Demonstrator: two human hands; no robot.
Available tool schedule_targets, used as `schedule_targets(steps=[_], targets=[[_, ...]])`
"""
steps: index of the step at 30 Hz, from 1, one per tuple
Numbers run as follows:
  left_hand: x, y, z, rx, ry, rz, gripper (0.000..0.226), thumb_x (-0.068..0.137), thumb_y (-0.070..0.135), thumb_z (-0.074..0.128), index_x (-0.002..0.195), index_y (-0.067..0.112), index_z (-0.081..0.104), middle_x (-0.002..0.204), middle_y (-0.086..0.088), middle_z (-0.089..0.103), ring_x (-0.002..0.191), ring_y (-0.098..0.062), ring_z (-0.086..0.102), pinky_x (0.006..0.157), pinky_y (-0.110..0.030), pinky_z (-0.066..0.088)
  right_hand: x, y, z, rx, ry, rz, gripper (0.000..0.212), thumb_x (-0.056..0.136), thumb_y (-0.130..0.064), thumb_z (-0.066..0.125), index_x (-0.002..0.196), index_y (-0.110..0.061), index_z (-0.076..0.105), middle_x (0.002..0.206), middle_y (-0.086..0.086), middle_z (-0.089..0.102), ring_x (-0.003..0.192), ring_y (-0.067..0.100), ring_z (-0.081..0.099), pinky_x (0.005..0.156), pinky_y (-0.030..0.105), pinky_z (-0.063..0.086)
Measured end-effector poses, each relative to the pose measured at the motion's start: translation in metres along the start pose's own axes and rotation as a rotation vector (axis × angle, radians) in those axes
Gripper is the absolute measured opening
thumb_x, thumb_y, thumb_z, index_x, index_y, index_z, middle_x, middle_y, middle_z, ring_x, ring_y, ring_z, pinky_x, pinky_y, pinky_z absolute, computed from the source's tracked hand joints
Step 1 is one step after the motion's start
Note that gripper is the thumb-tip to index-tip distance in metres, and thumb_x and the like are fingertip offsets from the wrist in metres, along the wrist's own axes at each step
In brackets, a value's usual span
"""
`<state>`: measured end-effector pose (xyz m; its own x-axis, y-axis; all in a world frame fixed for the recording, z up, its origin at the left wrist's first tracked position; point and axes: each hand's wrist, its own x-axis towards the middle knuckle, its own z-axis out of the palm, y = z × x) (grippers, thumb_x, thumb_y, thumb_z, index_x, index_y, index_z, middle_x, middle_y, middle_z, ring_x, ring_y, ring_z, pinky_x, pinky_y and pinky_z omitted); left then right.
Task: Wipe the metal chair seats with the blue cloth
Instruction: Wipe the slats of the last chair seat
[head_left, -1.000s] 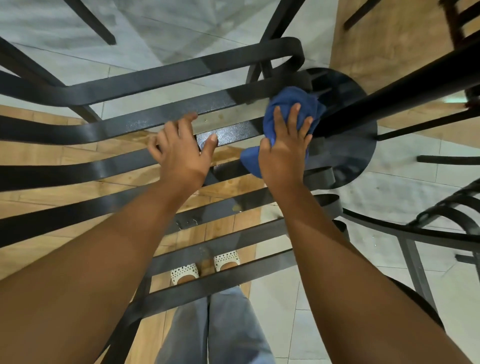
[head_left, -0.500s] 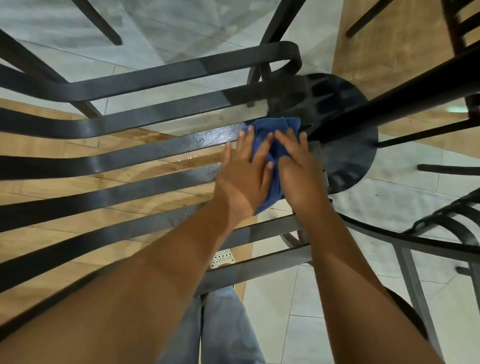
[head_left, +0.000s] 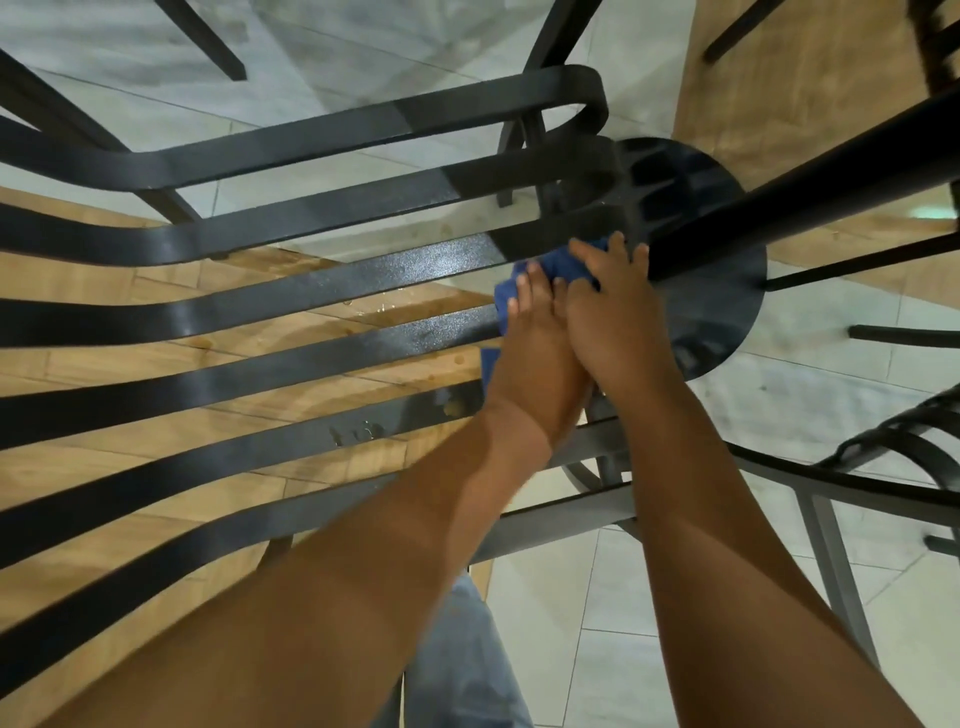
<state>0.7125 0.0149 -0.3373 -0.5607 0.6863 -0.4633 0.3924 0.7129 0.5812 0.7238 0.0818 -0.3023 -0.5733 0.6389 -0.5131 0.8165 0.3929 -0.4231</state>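
1. Wooden planks and pale floor tiles (head_left: 587, 649) showed through the gaps in the metal chair seat (head_left: 249, 306), which was made of long black slats.

2. At the right end of the slats, just beside the round black disc (head_left: 727, 312), sat the blue cloth (head_left: 558, 267), bunched up on the seat.

3. Both hands lay on top of the cloth, touching each other. The left hand (head_left: 535, 353) pressed down with its fingers straight and close together. The right hand (head_left: 608, 306) pressed down too, with its fingers a little spread and its tips right by a thick black bar (head_left: 805, 192).

4. The cloth could have slipped down through a gap between the slats. It was bunched small, and the gaps looked wide, so a hard push might have sent it through to the floor.

5. A finger could have gone into a gap too, or bumped the thick bar beside the disc. The right fingertips were already very close to it.

6. Little wet drops (head_left: 363, 431) sat on a slat to the left of the cloth. If the wipe stayed only near the disc, those drops and the far left ends of the slats might have been missed.

7. Wet metal looked slippery, so a pressing hand could have slid off.
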Motion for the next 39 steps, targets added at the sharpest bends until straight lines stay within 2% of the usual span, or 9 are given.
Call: schedule_targets(steps=[2, 5, 12, 19, 23, 27, 30, 36, 39], targets=[[-0.014, 0.006, 0.006, -0.124, 0.012, -0.006, 0.067, 0.099, 0.02, 0.041, 0.148, 0.003, 0.0, 0.156, -0.019, -0.005, 0.144, -0.03, -0.007, 0.117, -0.041, -0.002, 0.001, -0.001, -0.004, -0.01, 0.0, 0.005, 0.049, 0.097, -0.014, 0.038, 0.145, -0.023, 0.033, 0.159, 0.005, 0.004, 0.146, 0.023, -0.007, 0.118, 0.047, 0.007], [-0.023, -0.001, 0.025, 0.229, -0.001, 0.053, 0.076, 0.098, 0.047, 0.032, 0.147, 0.015, -0.015, 0.153, -0.017, -0.022, 0.139, -0.035, -0.024, 0.11, -0.052, -0.014, 0.004, -0.003, 0.0, -0.126, -0.031, -0.003, 0.047, 0.099, -0.02, 0.037, 0.146, -0.025, 0.031, 0.159, 0.005, 0.002, 0.145, 0.024, -0.009, 0.118, 0.047, 0.004], [-0.019, -0.02, 0.028, 0.369, 0.011, 0.057, 0.075, 0.096, 0.052, 0.024, 0.147, 0.017, -0.019, 0.153, -0.009, -0.026, 0.128, -0.022, -0.039, 0.107, -0.042, -0.021, -0.004, 0.003, 0.026, -0.229, -0.107, -0.043, 0.046, 0.103, -0.031, 0.027, 0.149, -0.027, 0.022, 0.159, 0.003, -0.002, 0.144, 0.023, -0.015, 0.115, 0.047, -0.005], [-0.05, -0.097, 0.002, 0.354, 0.104, 0.053, 0.073, 0.094, 0.05, 0.022, 0.143, 0.009, -0.012, 0.153, -0.013, -0.017, 0.138, -0.026, -0.02, 0.113, -0.041, -0.005, -0.013, -0.003, 0.043, -0.293, -0.145, -0.083, 0.056, 0.099, -0.019, 0.038, 0.15, -0.029, 0.018, 0.159, 0.005, -0.004, 0.144, 0.027, -0.016, 0.114, 0.052, -0.002], [-0.067, -0.116, -0.006, 0.379, 0.199, 0.0, 0.073, 0.089, 0.047, 0.024, 0.145, -0.001, 0.021, 0.153, -0.023, 0.014, 0.141, -0.039, 0.013, 0.111, -0.048, 0.01, -0.022, -0.009, 0.051, -0.317, -0.109, -0.091, 0.058, 0.098, -0.018, 0.038, 0.151, -0.026, 0.014, 0.159, 0.004, -0.004, 0.145, 0.026, -0.014, 0.115, 0.05, 0.0], [-0.053, -0.079, 0.006, 0.282, 0.125, -0.119, 0.076, 0.095, 0.047, 0.03, 0.147, 0.01, -0.012, 0.154, -0.015, -0.02, 0.136, -0.031, -0.028, 0.111, -0.045, -0.014, -0.027, -0.012, 0.057, -0.337, -0.12, -0.104, 0.056, 0.1, -0.019, 0.032, 0.151, -0.026, 0.011, 0.159, 0.002, -0.005, 0.145, 0.023, -0.014, 0.116, 0.047, -0.002], [-0.042, -0.066, 0.012, 0.26, 0.105, -0.031, 0.082, 0.095, 0.047, 0.037, 0.144, 0.017, -0.021, 0.153, -0.01, -0.025, 0.129, -0.027, -0.037, 0.109, -0.044, -0.02, -0.029, -0.011, 0.06, -0.251, -0.111, -0.105, 0.05, 0.102, -0.024, 0.025, 0.151, -0.027, 0.012, 0.159, 0.0, -0.003, 0.145, 0.02, -0.012, 0.116, 0.043, -0.004], [-0.046, -0.097, -0.002, 0.219, 0.188, 0.028, 0.074, 0.09, 0.049, 0.042, 0.15, 0.015, 0.013, 0.155, -0.018, 0.012, 0.144, -0.034, 0.005, 0.115, -0.045, -0.001, -0.028, -0.003, 0.068, -0.36, -0.064, -0.138, 0.053, 0.101, -0.019, 0.031, 0.15, -0.031, 0.014, 0.159, 0.0, -0.003, 0.145, 0.022, -0.011, 0.117, 0.049, 0.005], [-0.049, -0.131, -0.02, 0.256, 0.309, -0.04, 0.061, 0.081, 0.041, 0.037, 0.132, 0.008, 0.05, 0.121, -0.02, 0.055, 0.114, -0.038, 0.051, 0.105, -0.05, 0.032, -0.029, 0.001, 0.075, -0.436, -0.024, -0.151, 0.055, 0.101, -0.02, 0.031, 0.15, -0.03, 0.011, 0.159, 0.0, -0.004, 0.145, 0.024, -0.011, 0.116, 0.051, 0.006]])
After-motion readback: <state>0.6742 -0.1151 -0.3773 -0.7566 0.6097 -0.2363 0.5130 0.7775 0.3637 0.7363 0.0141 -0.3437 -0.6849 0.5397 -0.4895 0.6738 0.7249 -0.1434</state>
